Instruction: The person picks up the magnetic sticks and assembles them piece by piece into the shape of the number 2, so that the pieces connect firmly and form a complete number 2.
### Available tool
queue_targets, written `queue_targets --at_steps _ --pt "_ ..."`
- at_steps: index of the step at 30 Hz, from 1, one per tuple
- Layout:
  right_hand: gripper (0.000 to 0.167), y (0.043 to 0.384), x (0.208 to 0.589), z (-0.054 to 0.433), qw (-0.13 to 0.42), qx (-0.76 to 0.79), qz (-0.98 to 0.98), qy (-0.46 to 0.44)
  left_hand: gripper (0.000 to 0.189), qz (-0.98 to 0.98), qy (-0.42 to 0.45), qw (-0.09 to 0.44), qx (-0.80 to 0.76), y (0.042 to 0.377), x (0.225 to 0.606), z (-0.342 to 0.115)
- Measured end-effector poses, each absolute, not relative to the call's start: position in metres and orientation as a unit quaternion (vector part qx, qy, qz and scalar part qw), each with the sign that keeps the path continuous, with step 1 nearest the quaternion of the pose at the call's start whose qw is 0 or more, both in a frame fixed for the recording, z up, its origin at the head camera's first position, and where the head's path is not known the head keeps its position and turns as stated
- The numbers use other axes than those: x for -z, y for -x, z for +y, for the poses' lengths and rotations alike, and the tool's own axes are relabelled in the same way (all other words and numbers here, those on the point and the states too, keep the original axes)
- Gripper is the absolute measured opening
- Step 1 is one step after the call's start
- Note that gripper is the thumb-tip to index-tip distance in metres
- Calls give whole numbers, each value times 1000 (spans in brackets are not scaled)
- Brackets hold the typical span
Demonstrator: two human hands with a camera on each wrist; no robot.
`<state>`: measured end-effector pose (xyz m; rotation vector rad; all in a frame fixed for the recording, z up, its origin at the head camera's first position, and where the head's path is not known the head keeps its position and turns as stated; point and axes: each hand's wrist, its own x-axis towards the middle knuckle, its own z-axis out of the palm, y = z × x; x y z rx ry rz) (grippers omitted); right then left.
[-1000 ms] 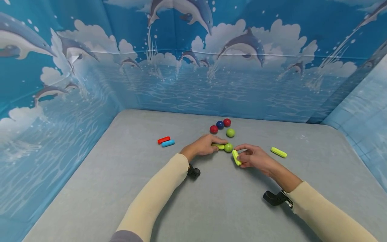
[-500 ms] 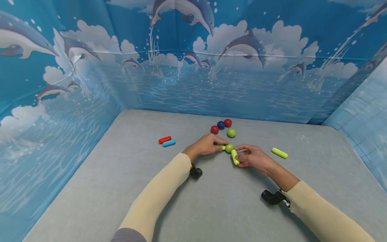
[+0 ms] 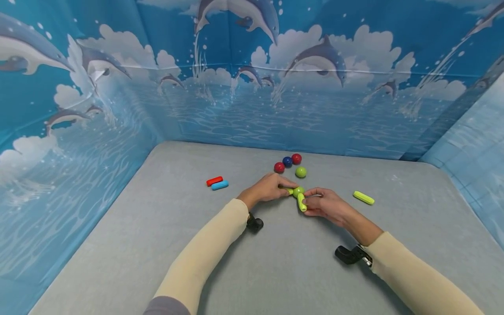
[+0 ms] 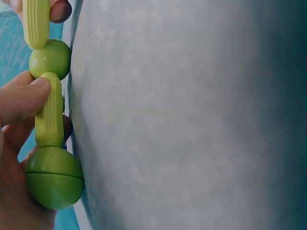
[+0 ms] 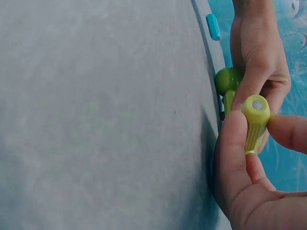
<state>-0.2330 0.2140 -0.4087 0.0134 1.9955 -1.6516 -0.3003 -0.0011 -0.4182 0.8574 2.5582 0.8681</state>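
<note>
A dolphin-printed curtain [image 3: 236,113] rises beyond both hands, and a grey table [image 3: 283,267] spreads beneath them. The left hand [image 3: 268,188] pinches a lime rod [image 4: 49,117], thumb and fingers drawn in to its thickness; the right hand [image 3: 328,205] grips a second lime rod [image 3: 302,202] just as closely, tilted between thumb and fingertips. A loose lime rod [image 3: 363,197] lies to the right of the right hand; a red rod [image 3: 214,181] and a blue rod [image 3: 219,185] lie side by side left of the left hand. One green ball [image 4: 50,60] sits between the two held rods, its contact with the right one hard to tell; another green ball [image 4: 55,184] caps the left rod's other end, by the palm. Beyond the left hand's fingertips are two red balls [image 3: 279,167], a blue ball [image 3: 287,162] between them, and a loose green ball [image 3: 301,172].
</note>
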Motion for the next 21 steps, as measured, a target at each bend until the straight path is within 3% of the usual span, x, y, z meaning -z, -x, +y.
queue_targets --at_steps 21 --pt "48 240 405 219 278 592 757 -14 40 881 -332 134 -308 301 418 -2"
